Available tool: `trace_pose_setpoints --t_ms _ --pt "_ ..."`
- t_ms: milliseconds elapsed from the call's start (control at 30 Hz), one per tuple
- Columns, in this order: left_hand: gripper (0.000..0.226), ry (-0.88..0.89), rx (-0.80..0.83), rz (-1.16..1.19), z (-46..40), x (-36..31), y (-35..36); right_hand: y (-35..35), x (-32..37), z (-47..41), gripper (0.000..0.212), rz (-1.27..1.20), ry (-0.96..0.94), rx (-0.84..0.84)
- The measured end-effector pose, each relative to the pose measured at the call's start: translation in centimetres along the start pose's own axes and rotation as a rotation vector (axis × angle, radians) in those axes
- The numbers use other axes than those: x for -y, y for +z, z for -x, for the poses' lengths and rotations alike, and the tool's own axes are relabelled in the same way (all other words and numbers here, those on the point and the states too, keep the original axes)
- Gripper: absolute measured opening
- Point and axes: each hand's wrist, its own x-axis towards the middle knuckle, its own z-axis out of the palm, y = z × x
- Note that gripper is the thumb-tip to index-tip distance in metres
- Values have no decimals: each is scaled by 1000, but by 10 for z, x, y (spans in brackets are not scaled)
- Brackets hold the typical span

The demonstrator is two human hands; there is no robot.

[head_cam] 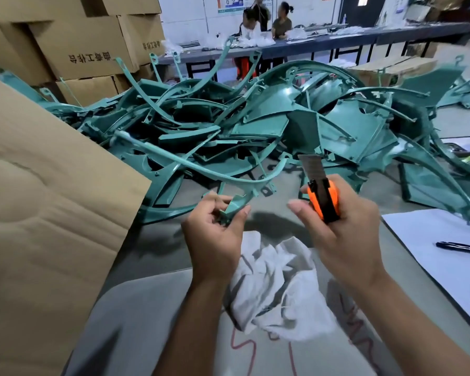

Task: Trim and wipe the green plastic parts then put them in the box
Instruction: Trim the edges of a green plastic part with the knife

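Observation:
My left hand grips one end of a long curved green plastic part, which arcs up and to the left over the table. My right hand holds an orange and black utility knife with its blade pushed out and pointing up, a little to the right of the part. A crumpled white cloth lies on the grey table below both hands. A large cardboard box stands at the left, its flap leaning toward me.
A big heap of green plastic parts covers the table beyond my hands. White paper with a black pen lies at the right. Stacked cardboard boxes stand at the back left. Two people sit at a far long table.

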Motion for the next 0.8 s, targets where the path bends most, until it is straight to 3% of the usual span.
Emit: trace_pose_setpoints --t_ms 100,200,300,367,467,600,700,800 --pt "31 35 -2 -138 0 7 1 5 22 5 20 -104 -110 176" --pt "27 61 63 -193 1 8 5 12 37 14 17 9 -265 244" --pt "25 143 54 -244 -6 11 5 20 45 20 30 10 -240 239" --pt "31 173 60 -254 -6 14 2 23 45 23 26 -14 -210 242" --pt "4 155 21 -272 -1 17 8 20 41 22 21 -55 -179 238" --pt "7 52 -13 -219 2 4 3 16 36 21 18 -78 -234 327" --pt "24 19 -55 -295 -2 5 -5 17 37 21 29 -84 -250 370" --pt "24 8 -68 -365 -2 0 -7 17 39 22 37 -106 -252 377"
